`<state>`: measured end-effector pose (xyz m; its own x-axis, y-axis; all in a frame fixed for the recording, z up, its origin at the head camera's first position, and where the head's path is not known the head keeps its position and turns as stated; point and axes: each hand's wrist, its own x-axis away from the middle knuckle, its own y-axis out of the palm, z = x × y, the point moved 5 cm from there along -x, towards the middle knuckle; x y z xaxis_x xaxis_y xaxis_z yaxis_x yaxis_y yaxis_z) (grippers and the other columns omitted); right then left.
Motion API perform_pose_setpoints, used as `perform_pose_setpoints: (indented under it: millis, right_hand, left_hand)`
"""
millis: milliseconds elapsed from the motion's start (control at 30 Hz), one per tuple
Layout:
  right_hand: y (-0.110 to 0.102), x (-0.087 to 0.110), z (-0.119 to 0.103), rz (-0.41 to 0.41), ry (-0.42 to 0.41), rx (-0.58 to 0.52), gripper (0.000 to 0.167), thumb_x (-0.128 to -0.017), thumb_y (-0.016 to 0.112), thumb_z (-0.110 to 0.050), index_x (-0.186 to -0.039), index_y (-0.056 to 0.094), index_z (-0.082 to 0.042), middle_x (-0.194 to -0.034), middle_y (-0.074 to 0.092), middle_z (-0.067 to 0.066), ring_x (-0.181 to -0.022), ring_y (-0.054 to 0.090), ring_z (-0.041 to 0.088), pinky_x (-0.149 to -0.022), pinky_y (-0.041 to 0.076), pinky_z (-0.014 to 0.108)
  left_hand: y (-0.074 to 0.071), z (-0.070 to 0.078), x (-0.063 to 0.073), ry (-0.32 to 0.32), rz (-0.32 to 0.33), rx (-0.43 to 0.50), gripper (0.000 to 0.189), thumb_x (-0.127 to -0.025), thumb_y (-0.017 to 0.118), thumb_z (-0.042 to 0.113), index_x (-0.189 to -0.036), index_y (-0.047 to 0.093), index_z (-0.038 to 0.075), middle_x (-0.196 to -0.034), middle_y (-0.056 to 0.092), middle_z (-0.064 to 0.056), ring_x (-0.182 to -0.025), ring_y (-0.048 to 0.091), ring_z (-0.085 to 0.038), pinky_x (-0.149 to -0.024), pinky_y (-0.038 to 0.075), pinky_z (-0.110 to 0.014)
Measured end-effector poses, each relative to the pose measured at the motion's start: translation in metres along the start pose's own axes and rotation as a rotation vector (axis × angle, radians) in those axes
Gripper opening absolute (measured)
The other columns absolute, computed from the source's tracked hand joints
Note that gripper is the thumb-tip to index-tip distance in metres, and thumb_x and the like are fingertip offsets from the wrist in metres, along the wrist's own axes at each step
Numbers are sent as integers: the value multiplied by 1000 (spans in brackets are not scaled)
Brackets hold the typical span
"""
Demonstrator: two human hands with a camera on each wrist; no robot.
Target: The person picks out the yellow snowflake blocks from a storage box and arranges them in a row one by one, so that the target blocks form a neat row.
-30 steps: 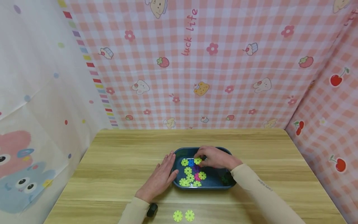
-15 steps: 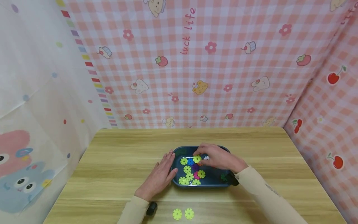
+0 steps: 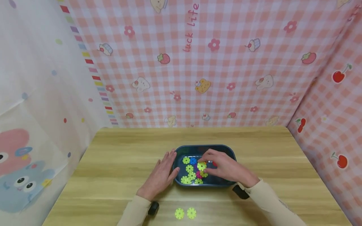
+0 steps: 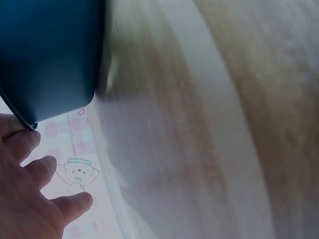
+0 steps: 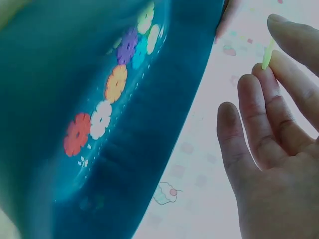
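Observation:
My right hand (image 3: 227, 166) is above the dark blue tray (image 3: 216, 181) and pinches a yellow-green notched plastic disc (image 3: 202, 166) between thumb and fingertips. In the right wrist view the pinched disc (image 5: 268, 56) appears edge-on, with the other fingers spread apart. My left hand (image 3: 161, 175) lies at the tray's left end, fingers straight and fingertips right at the rim. In the left wrist view, those fingers (image 4: 42, 169) show beside the tray's outer wall (image 4: 60, 64). Inside the tray lie several yellow-green discs (image 3: 189, 169), a blue disc (image 3: 193, 161) and a pink one (image 3: 199, 174).
Two yellow-green discs (image 3: 179, 213) lie side by side on the wooden table (image 3: 113, 169) in front of the tray. Red (image 5: 77, 134), white (image 5: 101, 119), orange (image 5: 116, 83) and purple discs (image 5: 127, 46) lie in the tray. Patterned cloth (image 3: 181, 69) hangs behind the table.
My right hand has lifted the yellow-green disc from among the others and moved it slightly toward the front of the tray. The left hand keeps its place at the rim.

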<state>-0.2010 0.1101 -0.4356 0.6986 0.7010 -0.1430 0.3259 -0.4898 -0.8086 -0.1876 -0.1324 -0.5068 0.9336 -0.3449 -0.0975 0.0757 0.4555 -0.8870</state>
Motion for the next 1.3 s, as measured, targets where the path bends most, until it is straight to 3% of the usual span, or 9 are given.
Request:
perform_pose_setpoints:
  millis: [400,733,1300]
  right_hand:
    - [7,26,-16,51,3,-13,32,-94,80,-24,-125,73,-20,-122,62,-8,-108,61,9,-91,58,39]
    - [21,44,-24,72,-27,-50,30,-91,82,-20,-120,74,-22,-117,62,-12,-104,62,15,-90,58,32]
    - [44,64,-36,15,-3,-100,30,-93,80,-23,-122,73,-25,-117,59,-16,-104,61,9,-91,57,27]
  left_hand:
    - [-2,2,0,2,-10,-5,66,-111,44,43,-164,27,6,-172,20,-8,-157,19,-32,-122,25,-60]
    - [-3,3,1,9,-12,4,66,-111,43,42,-164,28,6,-172,20,-8,-157,20,-32,-122,25,-60]
    - [-3,4,2,13,-9,17,66,-111,43,42,-164,27,6,-172,20,-9,-157,20,-32,-122,25,-60]
